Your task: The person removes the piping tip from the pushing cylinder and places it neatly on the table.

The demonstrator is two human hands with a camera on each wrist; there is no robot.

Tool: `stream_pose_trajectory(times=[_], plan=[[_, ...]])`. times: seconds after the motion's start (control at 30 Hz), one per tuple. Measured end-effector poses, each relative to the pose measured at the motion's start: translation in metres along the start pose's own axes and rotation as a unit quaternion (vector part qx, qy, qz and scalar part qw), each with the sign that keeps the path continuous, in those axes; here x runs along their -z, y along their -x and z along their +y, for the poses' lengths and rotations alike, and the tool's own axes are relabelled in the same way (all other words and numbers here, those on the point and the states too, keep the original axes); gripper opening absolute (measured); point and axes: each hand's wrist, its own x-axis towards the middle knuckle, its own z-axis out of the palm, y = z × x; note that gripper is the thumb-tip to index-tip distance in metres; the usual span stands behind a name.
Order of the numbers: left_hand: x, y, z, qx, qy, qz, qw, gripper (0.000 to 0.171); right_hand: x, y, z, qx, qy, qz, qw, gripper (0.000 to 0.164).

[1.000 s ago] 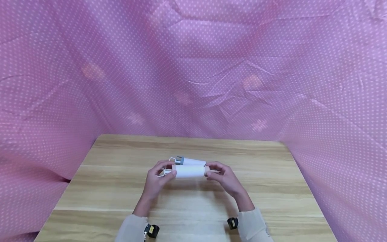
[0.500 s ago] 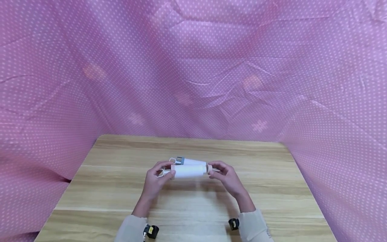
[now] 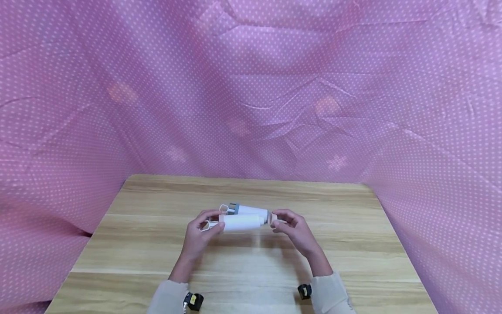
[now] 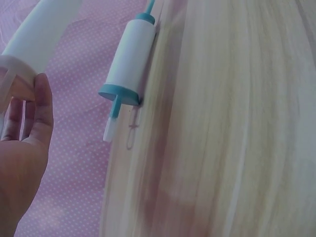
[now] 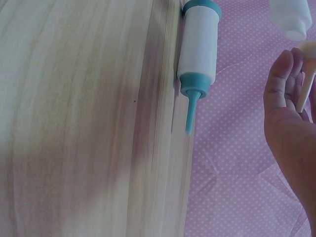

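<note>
white tube (image 3: 240, 222) is held above the worktop (image 3: 353, 226), crosswise between the two hands. left hand (image 3: 196, 231): fingers clamped on the pale pink collar (image 3: 221, 219) at the tube's handle end; white handle (image 3: 208, 225) protrudes beyond. right hand (image 3: 296, 233): fingers clamped on a pale pink nozzle piece (image 5: 308, 79), just beside the tube's bare neck (image 5: 295, 30) but apart from it. progress, as judged: collar end appears assembled; nozzle end is not joined. whether fitting or removal is under way cannot be told. if fitting, alignment and fastening remain outstanding; if removal, separation is complete. teal-trimmed tube (image 3: 252, 212) lies on its side on the worktop, behind the held one, both ends fitted, apart from both hands.
</note>
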Motion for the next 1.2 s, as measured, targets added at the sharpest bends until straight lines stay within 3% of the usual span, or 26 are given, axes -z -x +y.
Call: stream_pose_trajectory(times=[0.47,1.0,1.2], plan=[[0.006,0.005,-0.011,0.023,0.007,-0.003,0.9997,0.034,0.000,0.002,0.001,-0.003,-0.002,0.009,1.000,0.035],[0.020,0.010,-0.030,0.087,-0.038,0.011,0.9955,0.038,0.002,0.006,0.006,-0.021,-0.006,0.019,1.000,0.036],[0.025,0.010,-0.037,0.086,-0.068,0.004,0.9940,0.038,0.002,0.006,0.007,-0.023,-0.009,0.015,1.000,0.038]])
